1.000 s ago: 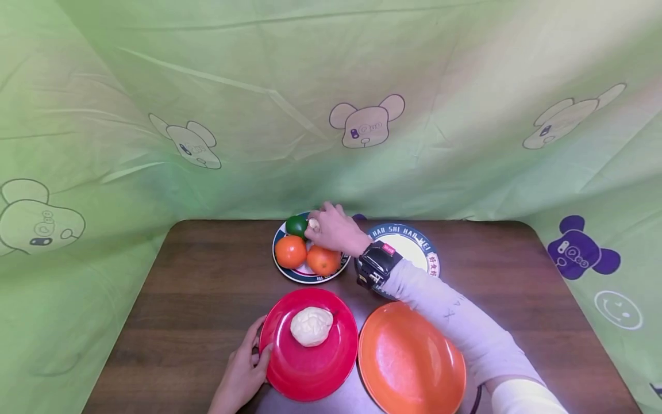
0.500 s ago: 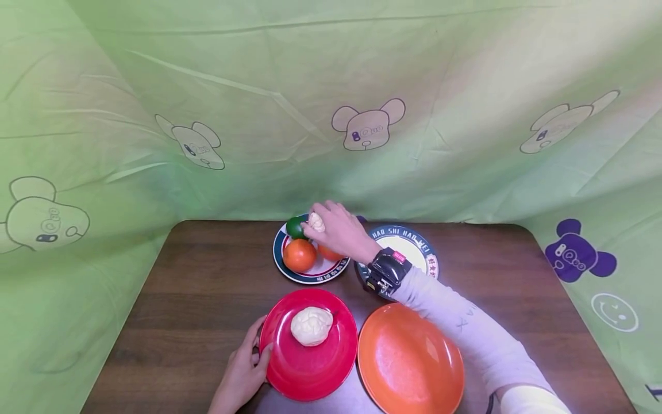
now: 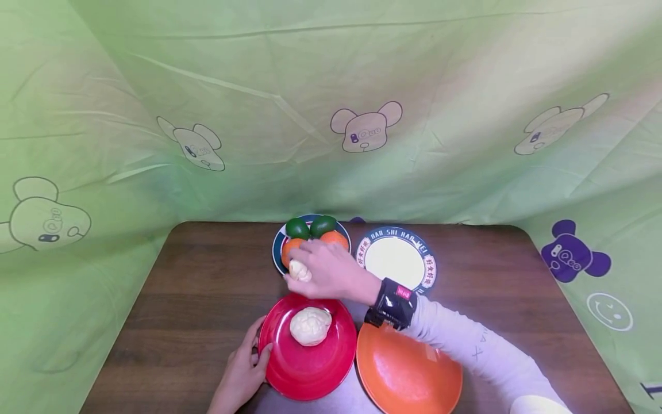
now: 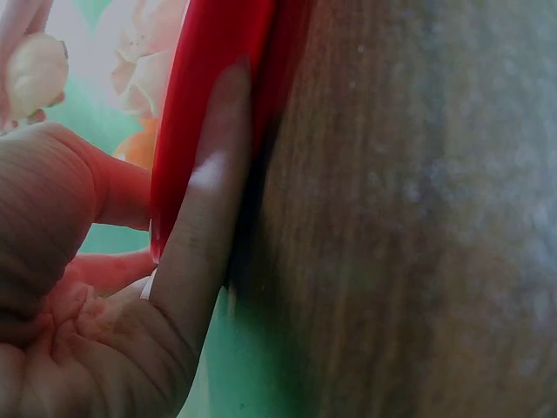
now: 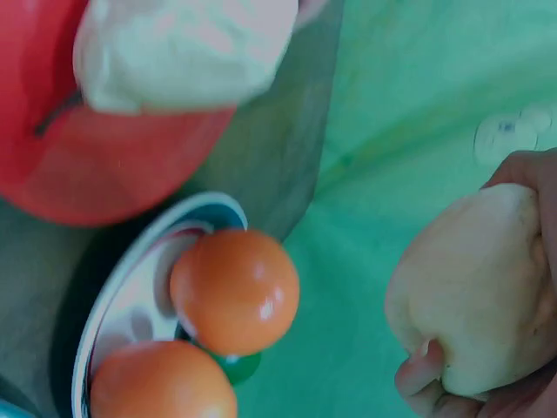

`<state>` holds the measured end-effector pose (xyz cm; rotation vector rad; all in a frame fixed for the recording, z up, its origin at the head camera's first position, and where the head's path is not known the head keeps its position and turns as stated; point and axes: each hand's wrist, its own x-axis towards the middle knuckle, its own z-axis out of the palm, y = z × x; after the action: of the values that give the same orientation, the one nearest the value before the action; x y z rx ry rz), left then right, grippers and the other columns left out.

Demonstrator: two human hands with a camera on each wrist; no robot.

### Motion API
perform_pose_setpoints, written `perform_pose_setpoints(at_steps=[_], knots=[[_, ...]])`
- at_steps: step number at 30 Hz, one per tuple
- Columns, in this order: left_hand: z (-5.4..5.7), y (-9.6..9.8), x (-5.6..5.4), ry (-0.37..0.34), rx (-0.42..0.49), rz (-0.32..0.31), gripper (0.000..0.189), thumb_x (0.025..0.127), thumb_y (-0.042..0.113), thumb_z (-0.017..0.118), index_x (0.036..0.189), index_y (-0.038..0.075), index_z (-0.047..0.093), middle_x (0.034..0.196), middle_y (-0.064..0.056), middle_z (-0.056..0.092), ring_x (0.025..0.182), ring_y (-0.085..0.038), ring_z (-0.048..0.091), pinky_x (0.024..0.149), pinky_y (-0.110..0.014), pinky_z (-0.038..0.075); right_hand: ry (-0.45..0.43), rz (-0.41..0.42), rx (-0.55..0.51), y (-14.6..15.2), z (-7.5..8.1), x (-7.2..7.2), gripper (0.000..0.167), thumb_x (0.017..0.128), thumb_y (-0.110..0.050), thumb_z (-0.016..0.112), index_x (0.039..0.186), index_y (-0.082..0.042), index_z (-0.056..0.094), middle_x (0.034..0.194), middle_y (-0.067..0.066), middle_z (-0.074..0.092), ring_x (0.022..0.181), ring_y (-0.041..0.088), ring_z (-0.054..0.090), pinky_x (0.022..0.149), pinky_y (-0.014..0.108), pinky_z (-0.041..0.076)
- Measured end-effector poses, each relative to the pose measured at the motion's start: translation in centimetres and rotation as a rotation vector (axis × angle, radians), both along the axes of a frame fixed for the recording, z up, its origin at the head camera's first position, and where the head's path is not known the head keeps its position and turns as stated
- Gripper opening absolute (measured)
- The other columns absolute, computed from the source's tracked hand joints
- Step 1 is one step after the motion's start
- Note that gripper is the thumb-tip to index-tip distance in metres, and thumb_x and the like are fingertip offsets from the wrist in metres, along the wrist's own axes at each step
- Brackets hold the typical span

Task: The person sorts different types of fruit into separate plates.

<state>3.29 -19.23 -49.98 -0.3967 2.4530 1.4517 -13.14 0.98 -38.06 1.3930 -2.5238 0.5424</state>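
A red plate point(image 3: 310, 376) lies near the front with a pale, lumpy fruit-like piece point(image 3: 310, 326) on it, a thin dark stem at its side. My left hand point(image 3: 241, 368) pinches the plate's left rim, thumb above and fingers along its edge in the left wrist view. Above the gap between the red plate and the fruit plate, my right hand point(image 3: 331, 270) grips a second pale, lumpy fruit point(image 5: 470, 287), fingers curled round it. Behind it, the blue-rimmed fruit plate point(image 3: 277, 247) bears two orange round fruits point(image 5: 248, 292) and two green fruits point(image 3: 323, 225).
An orange plate point(image 3: 408, 374) stands right of the red one, partly under my right forearm. Farther back is a white plate point(image 3: 395, 261) with a lettered blue rim. A green cloth point(image 3: 258, 172) hangs behind the brown table point(image 3: 207, 310).
My right hand has lifted the pale fruit off the back plate and come forward and slightly left toward the red plate. Both green fruits now show. My left hand keeps its place.
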Motion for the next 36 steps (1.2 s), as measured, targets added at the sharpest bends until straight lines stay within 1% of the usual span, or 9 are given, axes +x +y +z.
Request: perform_pose_setpoints(at_steps=[4,9,12,15,19,24,28,32,36], knots=[[0.0,0.0,0.1,0.034,-0.001,-0.007,0.069,0.095,0.004,0.069,0.155,0.005,0.033,0.131,-0.028,0.059,0.090,-0.025,0.074,0.066,-0.034,0.062,0.056,0.078,0.036,-0.2,-0.9,2.6,0.031,0.091,-0.048,0.068,0.104,-0.020,0.070,0.094,-0.004,0.065,0.080,0.007,0.060,0.056,0.015,0.045],[0.0,0.0,0.1,0.028,-0.018,-0.007,0.072,0.094,0.005,0.072,0.155,0.005,0.033,0.129,-0.027,0.060,0.091,-0.026,0.074,0.068,-0.036,0.062,0.090,0.172,0.077,-0.2,-2.6,5.5,0.034,0.093,-0.052,0.064,0.108,-0.021,0.070,0.100,-0.005,0.068,0.091,0.009,0.064,0.067,0.014,0.050],[-0.1,0.1,0.1,0.024,-0.018,-0.006,0.072,0.093,0.005,0.072,0.155,0.005,0.033,0.127,-0.026,0.061,0.092,-0.028,0.074,0.068,-0.036,0.062,0.088,0.214,0.077,-0.1,-3.5,6.8,0.035,0.095,-0.054,0.061,0.109,-0.023,0.069,0.101,-0.006,0.069,0.094,0.008,0.065,0.072,0.014,0.051],[-0.2,0.0,0.3,0.040,-0.015,-0.013,0.071,0.094,0.004,0.071,0.154,0.006,0.034,0.127,-0.025,0.061,0.093,-0.030,0.075,0.069,-0.036,0.062,0.029,0.243,0.089,0.1,-4.1,7.8,0.037,0.095,-0.055,0.061,0.114,-0.024,0.068,0.108,-0.007,0.071,0.101,0.007,0.066,0.080,0.014,0.052],[-0.2,-0.1,0.5,0.096,-0.015,-0.025,0.066,0.095,0.003,0.069,0.152,0.006,0.037,0.125,-0.025,0.063,0.091,-0.031,0.076,0.069,-0.035,0.062,-0.002,0.266,0.142,0.3,-4.6,8.8,0.042,0.097,-0.057,0.059,0.123,-0.025,0.067,0.117,-0.007,0.071,0.111,0.008,0.065,0.087,0.018,0.054],[-0.2,0.0,0.7,0.145,-0.009,-0.033,0.064,0.094,0.000,0.068,0.151,0.006,0.039,0.127,-0.027,0.064,0.088,-0.028,0.076,0.070,-0.033,0.062,0.076,0.297,0.168,0.1,-5.5,9.5,0.046,0.098,-0.059,0.055,0.127,-0.026,0.067,0.118,-0.007,0.070,0.110,0.008,0.062,0.087,0.016,0.053],[-0.2,0.0,0.7,0.140,0.016,-0.028,0.064,0.095,0.000,0.068,0.151,0.006,0.039,0.125,-0.026,0.064,0.088,-0.028,0.076,0.068,-0.032,0.062,0.099,0.327,0.165,0.0,-6.4,9.8,0.044,0.098,-0.059,0.055,0.125,-0.026,0.068,0.117,-0.008,0.070,0.108,0.007,0.062,0.087,0.014,0.050],[-0.3,0.0,0.7,0.157,0.031,-0.028,0.063,0.095,0.000,0.068,0.151,0.005,0.038,0.117,-0.023,0.065,0.087,-0.029,0.076,0.064,-0.032,0.062,0.108,0.344,0.209,-0.1,-6.9,10.0,0.045,0.099,-0.058,0.055,0.129,-0.027,0.066,0.121,-0.008,0.069,0.110,0.007,0.060,0.088,0.014,0.050],[-0.4,0.0,0.6,0.173,0.019,-0.024,0.062,0.095,-0.001,0.068,0.150,0.006,0.040,0.113,-0.021,0.067,0.086,-0.029,0.077,0.064,-0.031,0.061,0.176,0.328,0.271,-0.1,-7.3,10.3,0.047,0.100,-0.060,0.051,0.132,-0.028,0.064,0.123,-0.008,0.067,0.112,0.008,0.059,0.087,0.017,0.052]])
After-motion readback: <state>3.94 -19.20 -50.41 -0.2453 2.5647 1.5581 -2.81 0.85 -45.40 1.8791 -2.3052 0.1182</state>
